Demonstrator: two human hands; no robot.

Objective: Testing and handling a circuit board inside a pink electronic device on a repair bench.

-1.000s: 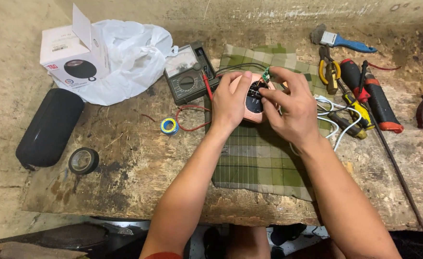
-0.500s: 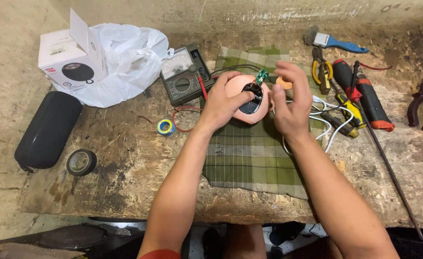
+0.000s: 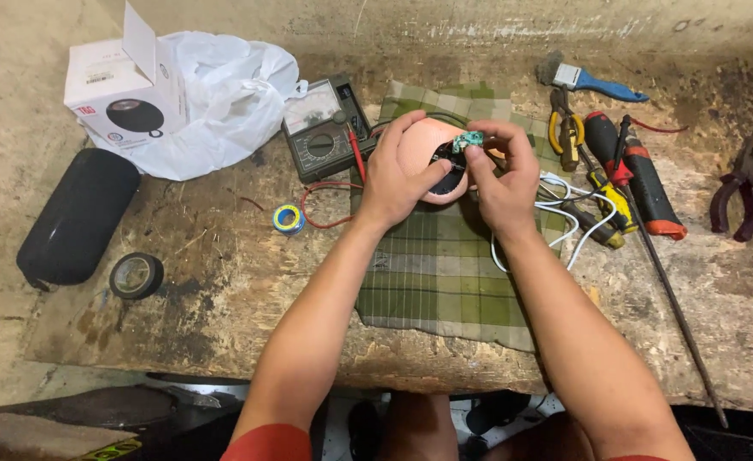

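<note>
My hands work on a round pink plastic speaker shell (image 3: 423,154) over a green checked cloth (image 3: 445,273), upper centre of frame.

My left hand (image 3: 398,175) is closed around the shell, cupping its left side; my right hand (image 3: 504,175) pinches a small green circuit board (image 3: 466,141) at its dark opening. A grey analogue multimeter (image 3: 321,128) lies just left, screwdrivers (image 3: 633,166) to the right, all on the worn wooden bench (image 3: 223,282).
</note>
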